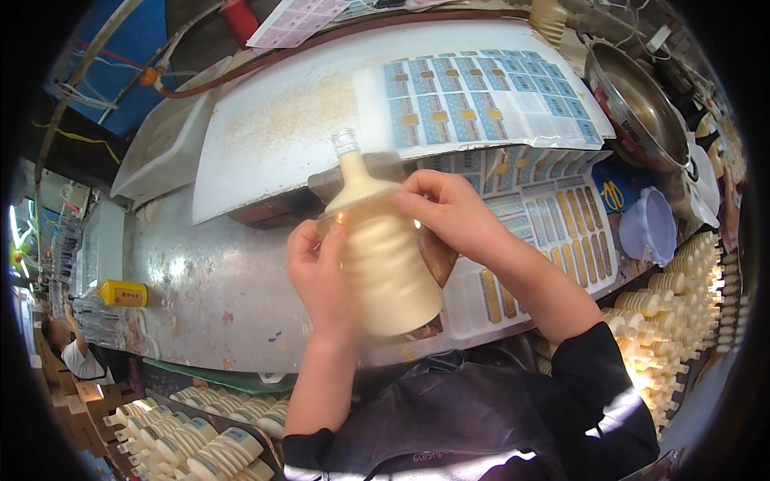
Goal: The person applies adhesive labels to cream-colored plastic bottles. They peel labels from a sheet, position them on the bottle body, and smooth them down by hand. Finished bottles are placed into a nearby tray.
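Note:
A cream-coloured bottle [391, 280] with a ribbed body and a clear threaded neck lies in front of me, its neck pointing away, on a dark, worn support [385, 166]. My left hand [317, 260] is closed in a pinch at the left side of its shoulder, beside a small golden glint. At the right side of the shoulder, my right hand [445, 210] pinches with thumb and forefinger. Between the fingertips runs what looks like a thin see-through strip across the shoulder; its exact kind is hard to make out.
Blue-and-gold label sheets [449, 108] lie on a raised white board [281, 88]; gold label sheets [573, 216] lie below, right. A lilac bucket [648, 227], metal pan [634, 92] and yellow scissors [613, 195] stand right. A yellow bottle [123, 293] is left. Many cream bottles [220, 453] flank me.

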`<state>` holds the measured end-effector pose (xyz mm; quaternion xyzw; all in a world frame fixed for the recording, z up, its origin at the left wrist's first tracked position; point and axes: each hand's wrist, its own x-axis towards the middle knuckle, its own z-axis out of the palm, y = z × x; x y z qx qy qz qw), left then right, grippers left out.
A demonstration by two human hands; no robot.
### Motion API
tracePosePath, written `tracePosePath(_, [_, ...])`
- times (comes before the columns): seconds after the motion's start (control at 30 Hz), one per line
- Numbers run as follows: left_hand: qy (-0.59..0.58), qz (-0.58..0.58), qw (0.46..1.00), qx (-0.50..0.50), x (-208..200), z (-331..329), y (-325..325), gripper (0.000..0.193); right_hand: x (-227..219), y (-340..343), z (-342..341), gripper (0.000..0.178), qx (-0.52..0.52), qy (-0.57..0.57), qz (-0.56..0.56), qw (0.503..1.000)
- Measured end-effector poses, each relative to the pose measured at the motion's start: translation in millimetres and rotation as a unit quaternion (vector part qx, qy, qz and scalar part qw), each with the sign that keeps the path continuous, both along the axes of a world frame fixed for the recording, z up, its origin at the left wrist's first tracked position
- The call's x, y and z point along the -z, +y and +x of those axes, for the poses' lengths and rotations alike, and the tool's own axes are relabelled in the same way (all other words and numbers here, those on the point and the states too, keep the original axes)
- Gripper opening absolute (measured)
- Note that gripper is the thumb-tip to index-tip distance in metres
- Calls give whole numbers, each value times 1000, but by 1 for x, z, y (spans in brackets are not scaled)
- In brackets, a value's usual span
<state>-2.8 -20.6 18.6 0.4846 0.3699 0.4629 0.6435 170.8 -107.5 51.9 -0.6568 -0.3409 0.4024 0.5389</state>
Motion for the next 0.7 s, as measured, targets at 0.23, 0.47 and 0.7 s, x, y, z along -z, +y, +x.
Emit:
tracePosePath(0.23, [-19, -34, 999, 13, 11, -1, 5, 9, 11, -1, -7, 18, 37, -18, 12, 999])
tracePosePath(0.47, [-39, -75, 996, 41, 0, 2, 3, 4, 21, 2, -10, 15, 60, -18, 24, 998])
tracePosePath(0.7, [-44, -88, 994, 37, -5, 4, 0, 5, 30, 5, -12, 24, 88, -21, 56, 994])
